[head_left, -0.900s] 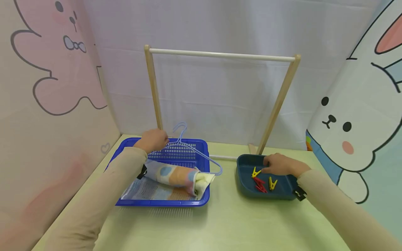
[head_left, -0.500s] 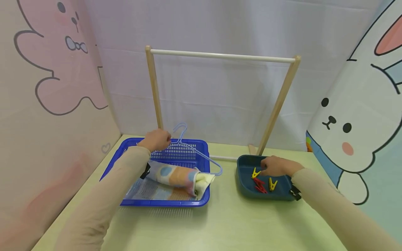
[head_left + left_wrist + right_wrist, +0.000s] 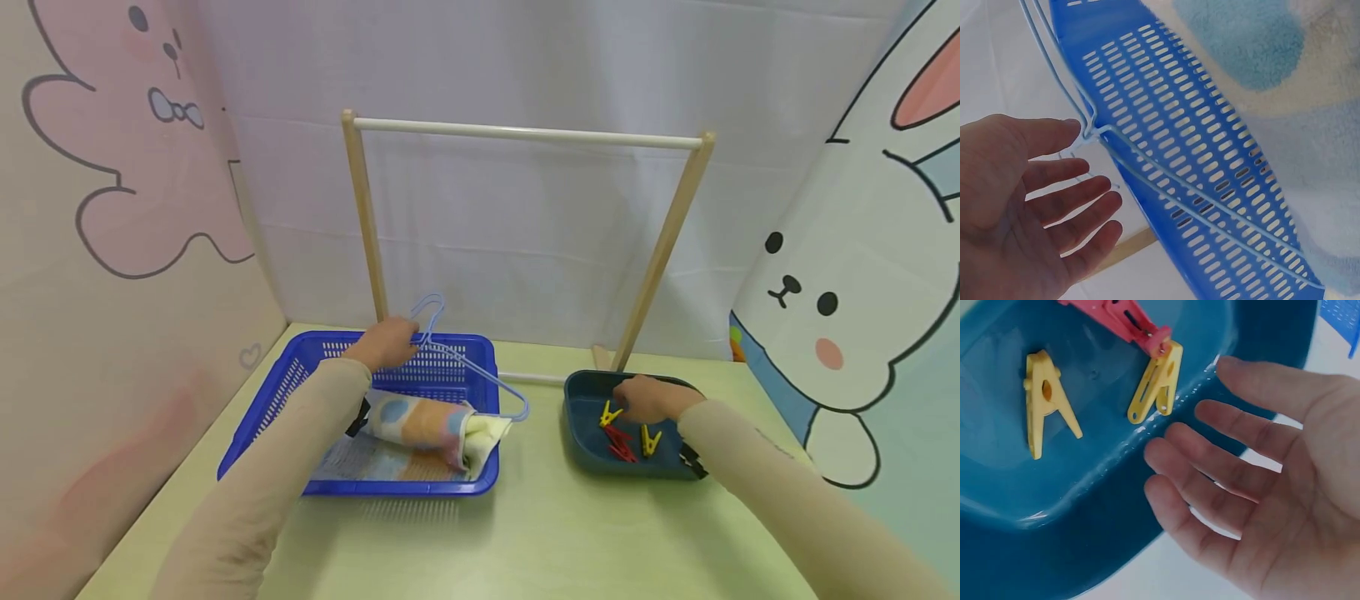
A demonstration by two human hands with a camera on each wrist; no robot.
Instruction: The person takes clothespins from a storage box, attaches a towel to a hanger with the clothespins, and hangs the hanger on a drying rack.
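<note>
A light blue wire hanger [image 3: 426, 340] leans over the blue basket [image 3: 390, 488], its hook up at the back rim. Inside the basket is a folded towel [image 3: 420, 421] with blue and orange patches. My left hand [image 3: 386, 342] is at the hanger's neck; in the left wrist view its fingers are loosely extended, with the thumb tip right by the wire. Over the dark teal tray [image 3: 577, 454] my right hand [image 3: 647, 398] has relaxed, spread fingers. Near its fingertips lie a yellow clothespin [image 3: 1169, 362] and red clothespins [image 3: 1110, 315], with another yellow clothespin [image 3: 1035, 419] farther off.
Behind the basket and tray stands a rack with wooden posts [image 3: 666, 242] and a white top bar [image 3: 525, 132]. A white lower bar [image 3: 532, 378] runs between the containers. Printed fabric walls [image 3: 510, 275] enclose the pale green table [image 3: 525, 533].
My left hand has moved right to the hanger's neck. My right hand has shifted left and slightly down toward the clothespins. Hanger, towel and clothespins have stayed in place.
</note>
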